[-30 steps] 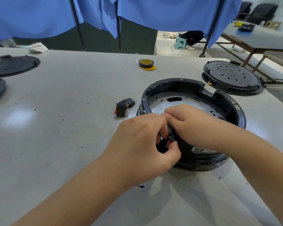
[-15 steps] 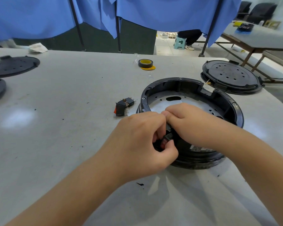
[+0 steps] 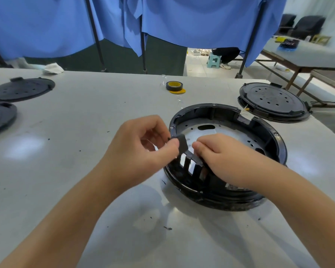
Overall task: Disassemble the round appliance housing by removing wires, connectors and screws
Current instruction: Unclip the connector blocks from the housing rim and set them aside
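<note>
Nearest me, on the pale table (image 3: 66,171), both my forearms reach in toward the round black housing (image 3: 278,151), which sits just right of centre with its open side up. My right hand (image 3: 226,161) rests on the housing's near rim, fingers curled down over the slotted wall there; whether they pinch anything beneath I cannot tell. My left hand (image 3: 141,151) is raised just beside the housing's left edge, thumb and fingertips pinching a small dark block-shaped part (image 3: 182,144) that touches the top of that slotted wall. The two hands are close together, a small gap between them.

Inside the housing I see a bare silvery metal plate (image 3: 211,133) with small holes and one larger oval cut-out; nothing loose lies on it that I can make out. A few dark crumbs are scattered on the table in front of the housing.

Farther back, a roll of black tape (image 3: 173,86) stands on a yellow disc near the table's far middle. A round black perforated cover (image 3: 273,101) lies beyond the housing to the right, two similar dark discs (image 3: 19,89) lie at the far left, and blue cloth (image 3: 182,20) hangs behind the table.
</note>
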### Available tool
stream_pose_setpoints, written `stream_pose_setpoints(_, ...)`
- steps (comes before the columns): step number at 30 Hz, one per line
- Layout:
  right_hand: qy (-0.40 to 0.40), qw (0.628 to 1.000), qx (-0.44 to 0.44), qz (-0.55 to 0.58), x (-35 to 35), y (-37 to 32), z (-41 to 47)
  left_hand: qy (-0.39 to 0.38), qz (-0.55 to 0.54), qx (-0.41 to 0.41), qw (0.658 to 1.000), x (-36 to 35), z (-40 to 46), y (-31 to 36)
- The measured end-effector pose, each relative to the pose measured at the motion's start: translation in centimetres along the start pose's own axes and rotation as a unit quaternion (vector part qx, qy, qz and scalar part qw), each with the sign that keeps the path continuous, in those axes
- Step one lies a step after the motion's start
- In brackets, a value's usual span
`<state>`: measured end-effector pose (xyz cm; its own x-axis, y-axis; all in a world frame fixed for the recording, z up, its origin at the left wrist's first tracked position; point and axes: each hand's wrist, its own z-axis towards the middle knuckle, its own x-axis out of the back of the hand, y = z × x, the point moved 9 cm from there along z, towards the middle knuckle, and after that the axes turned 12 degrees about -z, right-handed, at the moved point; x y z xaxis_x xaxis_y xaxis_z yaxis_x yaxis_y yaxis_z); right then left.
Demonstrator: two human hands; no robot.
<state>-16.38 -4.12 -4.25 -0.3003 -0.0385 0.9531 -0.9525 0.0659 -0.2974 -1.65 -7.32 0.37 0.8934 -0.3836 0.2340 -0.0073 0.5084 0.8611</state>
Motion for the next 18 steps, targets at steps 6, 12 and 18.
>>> stream_pose_setpoints(6, -0.007, 1.0, -0.003, -0.002, 0.0, -0.1, -0.3, 0.135, 0.055, 0.056, 0.988, 3.4, 0.9, -4.9)
stream_pose_setpoints(12, -0.006, 1.0, -0.006, 0.007, 0.1, -0.1, -0.5, 0.152, 0.115, 0.167, 0.967, 5.1, 1.0, -10.5)
stream_pose_setpoints(18, 0.0, 1.0, -0.007, 0.011, 0.1, 0.0, -0.5, 0.194, 0.125, 0.212, 0.95, 7.2, 0.8, -12.1)
